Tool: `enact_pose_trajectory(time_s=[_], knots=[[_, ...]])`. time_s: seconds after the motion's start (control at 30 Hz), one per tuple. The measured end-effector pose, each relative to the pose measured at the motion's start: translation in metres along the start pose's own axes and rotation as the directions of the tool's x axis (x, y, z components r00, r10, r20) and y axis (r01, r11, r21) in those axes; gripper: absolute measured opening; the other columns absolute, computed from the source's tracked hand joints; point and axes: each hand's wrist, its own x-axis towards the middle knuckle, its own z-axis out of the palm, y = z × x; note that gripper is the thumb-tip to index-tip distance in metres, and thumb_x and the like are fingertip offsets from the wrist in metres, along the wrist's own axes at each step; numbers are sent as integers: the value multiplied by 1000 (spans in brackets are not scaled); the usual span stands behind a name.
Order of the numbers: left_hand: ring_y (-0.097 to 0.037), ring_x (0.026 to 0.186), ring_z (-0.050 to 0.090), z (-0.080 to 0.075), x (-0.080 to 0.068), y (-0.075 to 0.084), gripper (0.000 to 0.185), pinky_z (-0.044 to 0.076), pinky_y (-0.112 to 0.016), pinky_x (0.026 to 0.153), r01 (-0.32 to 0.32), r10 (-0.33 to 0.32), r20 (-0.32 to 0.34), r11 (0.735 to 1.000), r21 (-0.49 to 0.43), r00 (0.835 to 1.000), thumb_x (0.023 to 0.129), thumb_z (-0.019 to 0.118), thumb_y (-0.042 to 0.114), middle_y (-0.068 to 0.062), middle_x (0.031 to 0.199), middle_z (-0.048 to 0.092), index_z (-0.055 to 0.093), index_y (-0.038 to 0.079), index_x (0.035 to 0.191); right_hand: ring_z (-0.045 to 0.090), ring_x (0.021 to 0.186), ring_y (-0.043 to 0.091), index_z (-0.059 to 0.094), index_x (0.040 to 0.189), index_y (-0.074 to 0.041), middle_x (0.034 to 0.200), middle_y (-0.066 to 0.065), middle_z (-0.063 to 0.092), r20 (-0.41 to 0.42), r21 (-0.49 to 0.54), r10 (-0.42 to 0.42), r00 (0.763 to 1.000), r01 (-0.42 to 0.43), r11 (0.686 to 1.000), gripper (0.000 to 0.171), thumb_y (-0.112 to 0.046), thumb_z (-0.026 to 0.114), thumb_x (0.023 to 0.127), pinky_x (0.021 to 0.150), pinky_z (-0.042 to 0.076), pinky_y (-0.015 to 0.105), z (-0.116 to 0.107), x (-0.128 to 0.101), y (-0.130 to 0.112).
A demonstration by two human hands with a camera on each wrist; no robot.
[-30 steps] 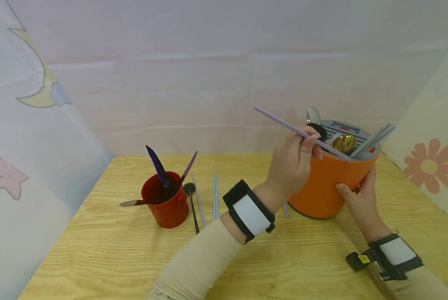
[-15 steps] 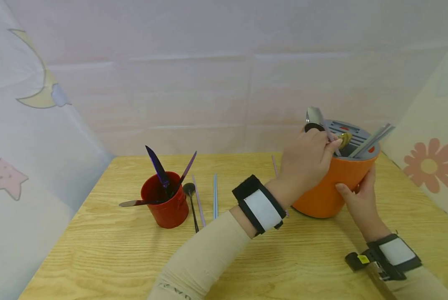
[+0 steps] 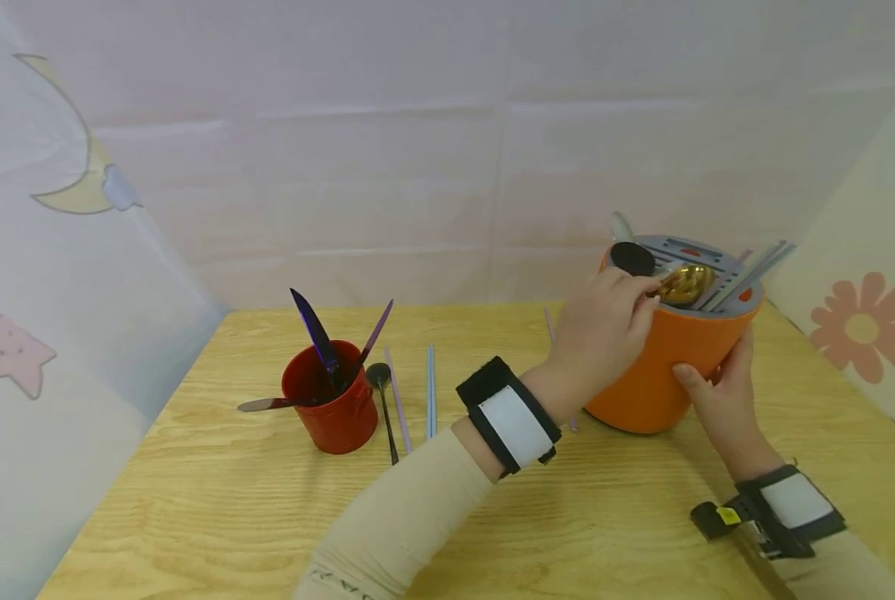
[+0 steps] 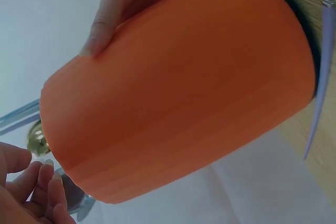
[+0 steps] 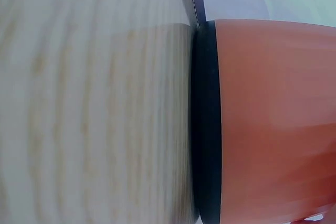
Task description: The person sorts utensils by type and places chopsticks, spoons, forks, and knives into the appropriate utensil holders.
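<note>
My right hand (image 3: 725,408) grips the side of an orange utensil holder (image 3: 646,379), its thumb on the front wall; the other fingers are partly hidden behind it. My left hand (image 3: 597,333) is at the holder's near left rim, fingers loosely bent, with nothing between thumb and fingertips in the left wrist view. Close by its fingertips, a gold spoon (image 3: 687,286) sticks up from the slotted top. A black round-ended utensil (image 3: 632,258) and a silver spoon (image 3: 621,226) stand behind it. Pale chopsticks (image 3: 755,275) and a purple chopstick (image 3: 722,282) lean right in the holder.
On the left stands a red mug (image 3: 332,429) with a dark knife (image 3: 314,329) and other dark-handled pieces. Beside it lie a black spoon (image 3: 379,377), a purple chopstick (image 3: 398,404) and blue chopsticks (image 3: 431,387). Another purple chopstick (image 4: 321,85) lies by the holder's base.
My left hand has put the purple chopstick into the holder and let go of it; it now leans beside the pale ones. My right hand keeps its grip.
</note>
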Motion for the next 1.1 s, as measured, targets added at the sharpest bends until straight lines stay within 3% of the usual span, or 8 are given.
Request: enact_pose_trajectory(time_s=[0.17,0.3,0.43,0.63,0.7,0.8,0.9,1.1], knots=[[-8,95,58,6,-7,-12,21,42,-9,74,98,-98,4,993,-63,995,99,57,23,4,107,65,69,15,115,26,133,24,14,154,-19,150,5,25,-5,9,16,1000,-16,1000,99,-20,81,81,104,29,17,-3,0,1],[-8,98,59,15,-16,-23,20,42,-10,73,257,-250,66,958,-129,966,100,57,23,3,108,64,67,14,115,24,135,23,14,154,-19,152,4,23,-15,12,28,999,-28,1000,100,-21,82,80,107,25,18,-4,-1,0],[-7,91,57,29,-26,-34,19,41,-12,67,421,-401,143,894,-154,905,99,58,22,3,103,62,67,15,114,24,134,24,15,154,-19,152,5,23,-20,20,18,1000,-18,1000,101,-22,82,79,106,26,17,-4,-2,-2],[-9,75,55,55,-36,-54,17,43,-19,58,621,-567,271,761,-189,778,96,61,19,2,93,63,70,13,111,25,133,24,15,154,-19,151,5,24,-15,24,19,1000,-19,1000,100,-21,82,80,104,29,16,-3,-4,-3],[-9,68,55,61,-38,-61,17,42,-20,54,659,-594,310,732,-174,742,96,62,18,2,90,65,70,13,110,25,133,24,15,154,-20,151,4,24,-14,22,29,999,-29,999,99,-21,81,81,104,29,16,-2,-4,-3],[-9,60,51,70,-42,-69,18,39,-21,51,669,-598,368,737,-99,712,97,61,20,2,85,66,70,14,111,24,134,24,14,154,-20,152,4,22,-14,25,35,999,-34,999,100,-22,81,81,105,28,16,-1,-5,-5],[-11,60,48,79,-43,-75,20,37,-21,51,637,-573,422,771,-13,702,98,59,22,2,92,68,70,18,115,23,134,24,14,154,-19,152,5,21,-12,35,22,1000,-22,999,101,-22,82,80,105,28,16,-1,-4,-5],[-12,105,62,95,-46,-80,26,48,-23,83,530,-514,498,839,123,698,101,54,25,7,120,67,70,27,121,22,137,23,13,155,-19,155,5,18,-24,26,21,1000,-20,999,102,-23,82,80,107,26,17,-1,-5,-3]])
